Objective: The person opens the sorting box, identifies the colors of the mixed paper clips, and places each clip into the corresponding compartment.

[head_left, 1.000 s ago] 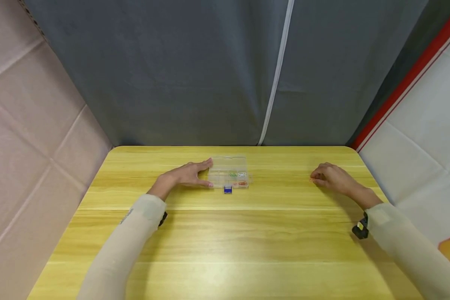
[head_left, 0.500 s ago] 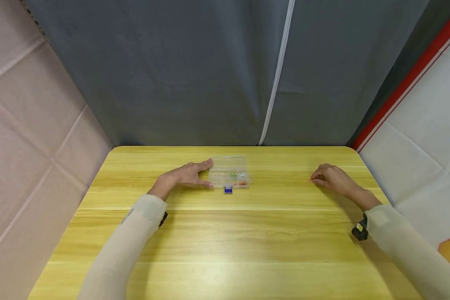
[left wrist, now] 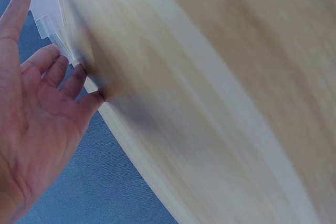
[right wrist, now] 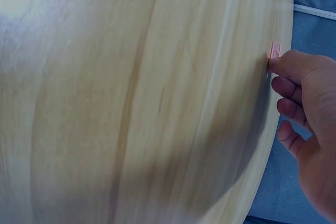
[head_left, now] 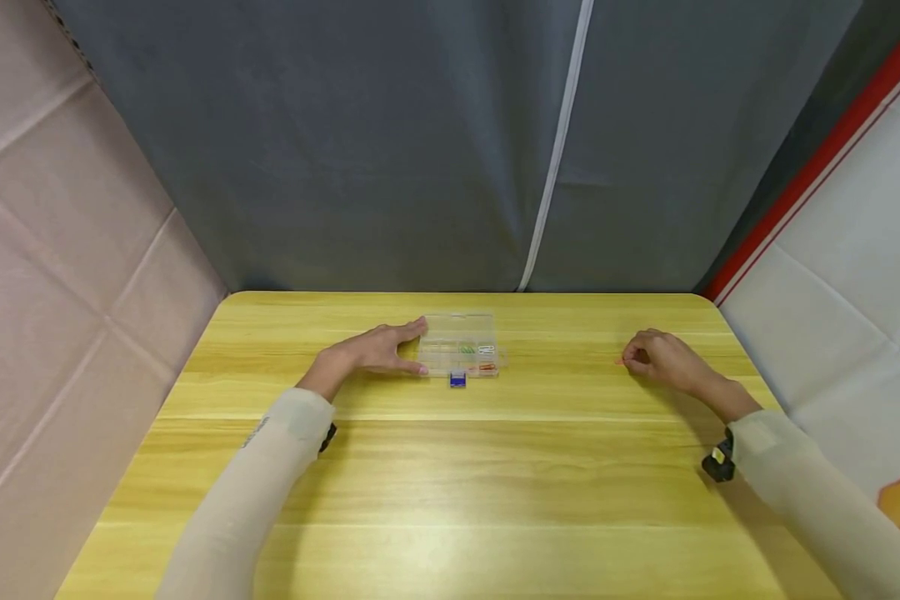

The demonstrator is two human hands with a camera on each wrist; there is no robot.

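Note:
A clear plastic compartment box point(head_left: 459, 346) lies on the yellow wooden table point(head_left: 495, 483), with coloured paper clips in some of its cells. My left hand point(head_left: 414, 346) rests flat beside it, straight fingers touching the box's left side point(left wrist: 47, 3). A small blue item point(head_left: 457, 380) sits just in front of the box. Far to the right, my right hand point(head_left: 626, 360) pinches a pink paper clip point(right wrist: 274, 50) between thumb and forefinger, low over the table top. The clip's tip point(head_left: 618, 361) sticks out to the left of the fingers.
A grey curtain point(head_left: 420, 150) hangs right behind the table's far edge. A pinkish wall point(head_left: 60, 250) closes the left side and a white and red panel point(head_left: 840, 250) the right. Wide bare wood lies between the hands and toward me.
The right hand has edged very slightly with the clip between its fingers. The left hand and the box have stayed where they were.

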